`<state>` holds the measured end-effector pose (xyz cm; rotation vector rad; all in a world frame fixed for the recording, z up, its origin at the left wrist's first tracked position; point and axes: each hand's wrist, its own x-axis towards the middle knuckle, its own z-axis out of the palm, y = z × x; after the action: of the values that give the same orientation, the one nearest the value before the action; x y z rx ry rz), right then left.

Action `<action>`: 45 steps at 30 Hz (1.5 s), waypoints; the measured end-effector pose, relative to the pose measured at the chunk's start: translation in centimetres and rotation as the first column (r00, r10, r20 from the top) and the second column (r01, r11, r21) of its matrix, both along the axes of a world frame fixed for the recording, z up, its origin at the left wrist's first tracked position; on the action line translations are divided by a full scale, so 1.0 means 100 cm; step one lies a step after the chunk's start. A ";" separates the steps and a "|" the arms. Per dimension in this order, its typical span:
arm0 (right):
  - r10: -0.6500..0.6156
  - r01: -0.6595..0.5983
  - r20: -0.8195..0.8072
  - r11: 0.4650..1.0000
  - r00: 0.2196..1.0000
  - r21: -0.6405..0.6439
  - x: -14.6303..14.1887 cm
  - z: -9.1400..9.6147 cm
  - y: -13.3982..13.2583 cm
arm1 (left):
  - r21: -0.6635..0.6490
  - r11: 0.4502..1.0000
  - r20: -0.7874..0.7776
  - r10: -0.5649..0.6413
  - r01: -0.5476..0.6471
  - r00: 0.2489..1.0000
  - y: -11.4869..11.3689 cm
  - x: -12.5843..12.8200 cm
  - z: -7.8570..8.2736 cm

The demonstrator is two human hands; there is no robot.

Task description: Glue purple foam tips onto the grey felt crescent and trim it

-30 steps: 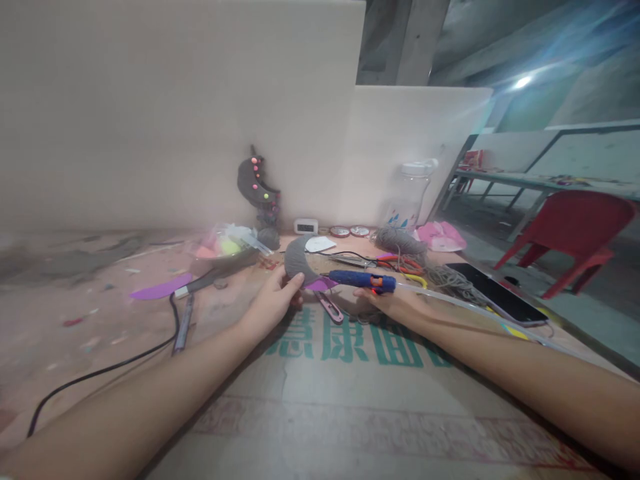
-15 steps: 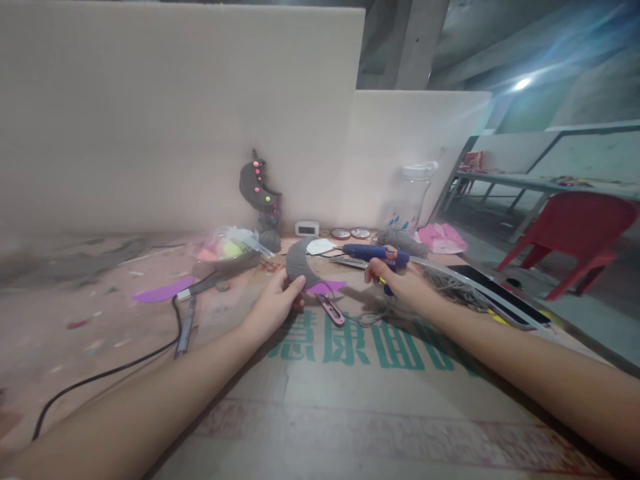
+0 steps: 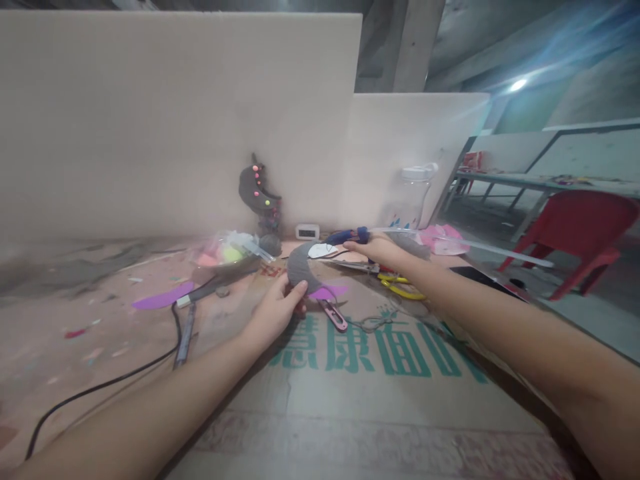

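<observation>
My left hand (image 3: 284, 298) pinches the lower end of a crescent (image 3: 300, 263) wrapped in grey yarn. My right hand (image 3: 373, 248) is closed on a blue glue gun (image 3: 345, 237), its fingers partly hidden, at the back of the table. A long clear glue stick trails from the gun to the right. Close to the crescent's upper tip lies a white piece (image 3: 323, 250). Just right of my left hand are a purple sheet piece (image 3: 331, 292) and a pink utility knife (image 3: 334, 316). Yellow-handled scissors (image 3: 400, 287) rest below my right wrist.
Behind stand a small digital clock (image 3: 307, 232), a clear bottle (image 3: 411, 200) and a dark crescent decorated with pompoms (image 3: 257, 193). At left are a bag of pompoms (image 3: 227, 252), a purple cutout (image 3: 163, 296), a pen (image 3: 186, 333) and a black cable (image 3: 107, 378).
My right hand has moved the glue gun back and to the left, uncovering the yellow-handled scissors. My left hand keeps its hold on the grey crescent, almost unmoved.
</observation>
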<state>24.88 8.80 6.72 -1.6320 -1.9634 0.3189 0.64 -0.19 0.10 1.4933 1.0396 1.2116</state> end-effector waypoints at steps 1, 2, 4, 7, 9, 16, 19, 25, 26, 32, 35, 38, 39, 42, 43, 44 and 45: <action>-0.014 0.014 0.001 1.000 1.000 0.000 -0.002 -0.003 0.012 | -0.003 1.000 0.003 -0.002 0.002 1.000 0.000 0.000 0.000; -0.027 0.027 0.000 1.000 1.000 -0.002 -0.004 -0.007 0.023 | -0.005 1.000 0.007 -0.004 0.004 1.000 0.001 0.000 0.000; -0.030 0.030 -0.003 0.999 1.000 -0.012 -0.007 -0.017 0.043 | -0.006 1.000 0.006 -0.008 0.008 1.000 0.001 0.000 0.001; -0.030 0.030 0.000 0.999 1.000 -0.030 -0.008 -0.034 0.065 | -0.003 1.000 -0.022 -0.015 0.015 1.000 0.002 0.000 0.000; -0.038 0.038 0.005 0.999 0.999 -0.036 -0.006 -0.041 0.072 | -0.004 1.000 -0.032 -0.025 0.025 0.999 0.002 -0.001 -0.001; -0.022 0.021 0.058 1.000 0.998 0.020 0.009 -0.036 0.070 | -0.001 1.000 -0.038 -0.029 0.029 0.999 0.000 0.000 0.002; 0.009 -0.012 0.102 1.000 0.995 0.024 0.013 -0.034 0.061 | 0.002 0.999 -0.043 -0.035 0.035 0.998 0.000 0.000 0.004; -0.038 0.034 0.179 0.999 0.983 0.029 0.020 -0.037 0.046 | 0.002 1.000 -0.051 -0.029 0.029 0.998 -0.001 -0.001 0.003; -0.052 0.047 0.190 0.998 0.980 0.030 0.022 -0.037 0.045 | -0.001 1.000 -0.058 -0.027 0.027 0.998 -0.001 -0.001 0.003; -0.073 0.057 0.252 0.996 0.965 0.070 0.028 -0.032 0.031 | 0.001 1.000 -0.059 -0.030 0.030 0.998 0.000 -0.001 0.002; -0.037 0.003 0.275 0.992 0.961 0.122 0.025 -0.027 0.010 | 0.008 0.999 -0.051 -0.034 0.035 0.998 0.000 -0.001 0.002; 0.038 -0.089 0.251 0.977 0.967 0.193 0.014 -0.023 -0.021 | 0.003 1.000 -0.043 -0.020 0.020 0.999 0.000 -0.001 0.003; 0.109 -0.148 0.172 0.961 0.979 0.234 0.009 -0.023 -0.032 | 0.002 1.000 -0.042 -0.014 0.014 0.999 -0.001 0.000 0.004; 0.211 -0.189 -0.238 0.976 0.948 0.112 -0.009 -0.027 -0.066 | 0.001 1.000 -0.018 -0.012 0.012 1.000 -0.003 0.001 0.006; 0.210 -0.233 -0.410 0.972 0.888 -0.006 -0.014 -0.030 -0.076 | 0.002 1.000 -0.004 -0.013 0.013 1.000 -0.003 0.001 0.007; 0.161 -0.272 -0.571 0.956 0.805 -0.114 -0.020 -0.033 -0.085 | 0.006 1.000 0.010 -0.009 0.009 1.000 -0.004 0.001 0.008; 0.093 -0.313 -0.694 0.929 0.714 -0.198 -0.025 -0.036 -0.093 | 0.014 1.000 0.017 -0.005 0.005 1.000 -0.004 0.001 0.008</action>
<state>22.43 -0.51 3.16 -1.1913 -1.5497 1.1847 0.74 -0.64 0.90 1.4928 1.0172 1.2287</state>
